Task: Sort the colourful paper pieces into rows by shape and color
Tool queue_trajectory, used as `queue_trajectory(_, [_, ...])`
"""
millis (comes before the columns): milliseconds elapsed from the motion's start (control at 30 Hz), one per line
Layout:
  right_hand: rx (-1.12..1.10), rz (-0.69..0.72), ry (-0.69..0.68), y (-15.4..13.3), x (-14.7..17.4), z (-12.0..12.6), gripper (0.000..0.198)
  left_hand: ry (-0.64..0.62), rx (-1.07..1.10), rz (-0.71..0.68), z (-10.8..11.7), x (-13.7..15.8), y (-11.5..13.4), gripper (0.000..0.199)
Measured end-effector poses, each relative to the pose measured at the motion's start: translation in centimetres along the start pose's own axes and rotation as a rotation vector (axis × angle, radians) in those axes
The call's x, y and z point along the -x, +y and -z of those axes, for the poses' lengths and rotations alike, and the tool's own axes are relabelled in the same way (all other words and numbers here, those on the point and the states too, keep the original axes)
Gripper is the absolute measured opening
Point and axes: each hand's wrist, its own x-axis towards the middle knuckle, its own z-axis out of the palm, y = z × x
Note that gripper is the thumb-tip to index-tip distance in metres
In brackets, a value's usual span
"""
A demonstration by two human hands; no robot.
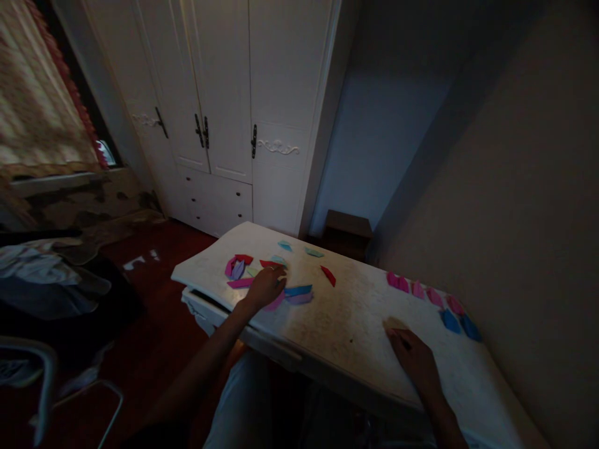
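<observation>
My left hand (266,288) reaches over a loose group of folded paper pieces on the white table (341,312). Its fingers are stretched out and slightly apart, with the tips at a red folded piece (267,264) and a light blue one (279,260). Around it lie a magenta strip (239,283), a lilac piece (238,270), a blue piece (298,290) and a light purple piece (300,299). Resting on the tabletop to the right, my right hand (417,362) has curled fingers, thumb and forefinger close together. Whatever they hold, if anything, is hidden.
Pink folded pieces (417,289) stand in a row along the wall side, with blue ones (450,320) after them. A lone red piece (328,275) lies mid-table. Behind stand a white wardrobe (219,81) and a small brown cabinet (347,226). A metal chair frame (47,368) is at left.
</observation>
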Motion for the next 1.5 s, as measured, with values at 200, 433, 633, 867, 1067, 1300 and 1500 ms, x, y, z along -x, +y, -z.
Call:
queue_trajectory(200, [-0.005,-0.003,0.008,0.2,0.0,-0.1,0.046,-0.146,-0.129,-0.034,0.8,0.5,-3.7,0.019])
queue_trajectory(433, [0.016,-0.028,-0.009,0.9,0.0,-0.3,0.046,-0.131,-0.052,-0.056,2.2,0.0,-5.0,0.03])
queue_trajectory(633, [0.0,-0.031,0.025,0.9,0.1,-0.5,0.045,-0.147,-0.098,-0.019,1.3,-3.4,-6.4,0.031])
queue_trajectory(867, [-0.002,-0.03,0.017,0.1,0.1,-0.1,0.044,-0.279,-0.138,-0.075,-0.7,-7.1,-7.4,0.039])
queue_trajectory(1067, [-0.014,-0.017,0.014,0.3,0.1,-0.2,0.044,-0.347,-0.159,-0.133,-1.0,-8.4,-7.2,0.039])
queue_trajectory(1300, [-0.015,-0.013,0.006,0.1,0.2,-0.1,0.045,-0.316,-0.087,-0.231,-0.9,-7.7,-6.4,0.044])
queue_trajectory(1500, [-0.041,-0.014,0.006,-0.1,0.1,0.0,0.044,-0.252,0.061,-0.232,-1.4,-7.8,-6.8,0.033])
